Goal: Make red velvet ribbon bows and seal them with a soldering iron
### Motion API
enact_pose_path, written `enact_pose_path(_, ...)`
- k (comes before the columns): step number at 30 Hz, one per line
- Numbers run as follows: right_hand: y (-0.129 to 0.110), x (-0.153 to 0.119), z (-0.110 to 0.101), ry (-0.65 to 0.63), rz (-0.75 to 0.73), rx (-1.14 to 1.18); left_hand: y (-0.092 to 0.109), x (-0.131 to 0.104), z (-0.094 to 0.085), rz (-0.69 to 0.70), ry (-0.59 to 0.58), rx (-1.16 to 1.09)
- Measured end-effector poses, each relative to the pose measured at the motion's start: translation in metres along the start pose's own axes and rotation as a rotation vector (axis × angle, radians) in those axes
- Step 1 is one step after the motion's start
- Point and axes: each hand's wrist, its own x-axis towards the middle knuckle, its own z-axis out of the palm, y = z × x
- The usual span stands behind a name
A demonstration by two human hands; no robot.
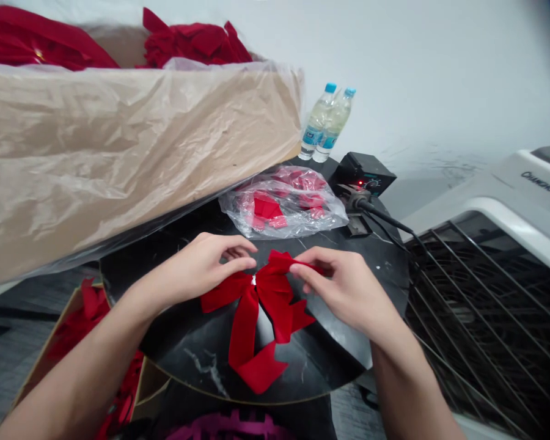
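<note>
A red velvet bow (275, 305) lies on the round black marbled table, its loops spread and its notched tails hanging toward the front edge. A small white spot shows at its knot. My right hand (337, 278) pinches a red ribbon piece at the upper right of the bow between thumb and fingers. On the other side, my left hand (220, 260) hovers over the bow's left loop, its thumb and fingers apart around an empty gap. Whether its lower fingers touch the ribbon is hidden.
A large plastic-lined box (142, 153) of red bows stands at the back left. Behind the bow lie a clear bag (284, 205) of red pieces, a black control box (366, 174) with a corded tool, and two bottles (325, 122). A heater-like appliance (495, 275) stands right.
</note>
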Motion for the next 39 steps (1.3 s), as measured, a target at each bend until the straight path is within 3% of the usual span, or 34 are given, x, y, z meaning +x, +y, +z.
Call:
enact_pose_path(4,0.011,-0.031,0.009,0.007,0.063,0.032,-0.014,-0.006,0.008,-0.012,-0.084,0.320)
enact_pose_path(8,0.026,-0.054,0.020,0.054,0.059,0.032,-0.011,-0.011,0.014,0.011,-0.124,0.246)
enact_pose_path(11,0.034,-0.060,0.019,0.062,0.038,0.161,0.002,-0.016,0.007,0.016,-0.194,0.054)
enact_pose_path(15,0.038,-0.061,0.016,-0.084,0.026,0.387,0.021,-0.023,0.001,-0.066,-0.378,-0.392)
enact_pose_path(18,0.038,-0.066,0.018,-0.212,0.014,0.576,0.026,-0.028,0.005,-0.104,-0.389,-0.619)
enact_pose_path(21,0.032,-0.074,0.015,-0.210,-0.050,0.641,0.027,-0.034,0.015,-0.123,-0.366,-0.850)
enact_pose_path(27,0.010,-0.085,-0.011,-0.109,-0.110,0.499,0.036,-0.043,0.043,-0.135,-0.492,-1.253)
enact_pose_path(32,-0.002,-0.088,-0.031,-0.094,-0.091,0.333,0.050,-0.045,0.055,-0.197,-0.422,-1.433)
enact_pose_path(36,-0.004,-0.086,-0.039,-0.067,-0.102,0.304,0.059,-0.045,0.058,-0.183,-0.465,-1.456)
enact_pose_path(39,0.003,-0.082,-0.040,-0.042,-0.103,0.300,0.063,-0.045,0.061,-0.185,-0.389,-1.481)
